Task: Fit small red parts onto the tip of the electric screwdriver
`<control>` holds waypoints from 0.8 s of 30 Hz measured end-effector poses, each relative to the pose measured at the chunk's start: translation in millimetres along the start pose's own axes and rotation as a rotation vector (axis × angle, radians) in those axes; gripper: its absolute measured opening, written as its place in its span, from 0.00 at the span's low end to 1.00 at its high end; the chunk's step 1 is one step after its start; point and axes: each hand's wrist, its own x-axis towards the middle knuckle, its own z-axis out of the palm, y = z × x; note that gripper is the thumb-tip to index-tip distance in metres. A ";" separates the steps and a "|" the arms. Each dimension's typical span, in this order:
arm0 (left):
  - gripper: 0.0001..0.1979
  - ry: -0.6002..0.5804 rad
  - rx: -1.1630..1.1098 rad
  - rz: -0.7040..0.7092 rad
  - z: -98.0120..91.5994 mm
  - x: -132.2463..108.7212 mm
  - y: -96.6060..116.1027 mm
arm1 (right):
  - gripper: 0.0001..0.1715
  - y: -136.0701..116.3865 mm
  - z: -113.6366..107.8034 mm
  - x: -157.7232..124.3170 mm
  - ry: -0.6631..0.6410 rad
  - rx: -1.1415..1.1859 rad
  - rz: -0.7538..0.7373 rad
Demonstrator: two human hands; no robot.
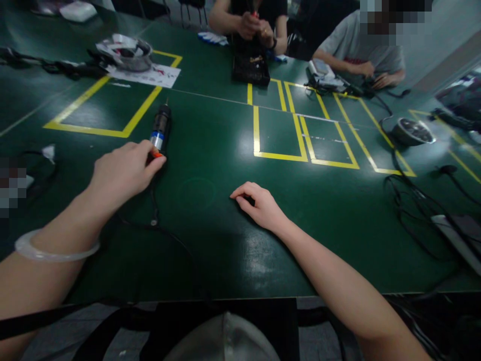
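My left hand (pixel 122 173) reaches over the green table (pixel 210 240) and its fingertips close on the near end of a black electric screwdriver (pixel 161 129) with a blue and silver band and an orange tip. The tool lies flat, pointing away from me, its black cord (pixel 165 230) trailing toward the table's front edge. A clear bangle (pixel 48 250) sits on my left wrist. My right hand (pixel 261 205) rests on the table at centre, fingers curled loosely under, nothing visible in them.
Yellow tape rectangles (pixel 293 130) mark the tabletop. A metal bowl on a paper sheet (pixel 130 55) sits far left. Two other people work at the far edge near a black case (pixel 251 67). A round fan part (pixel 412 131) and tangled cables (pixel 413 200) lie right.
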 end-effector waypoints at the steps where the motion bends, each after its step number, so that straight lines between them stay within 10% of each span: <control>1: 0.35 0.001 0.015 0.040 0.6 -4.7 8.2 | 0.09 -0.1 0.4 0.2 0.001 0.000 0.001; 13: 0.18 0.185 -0.153 0.497 24.3 -57.8 95.3 | 0.11 0.6 9.4 -1.9 0.112 0.105 0.022; 24: 0.07 0.359 -0.335 0.737 34.3 -58.1 101.5 | 0.09 -10.2 11.1 -0.7 0.062 0.275 0.121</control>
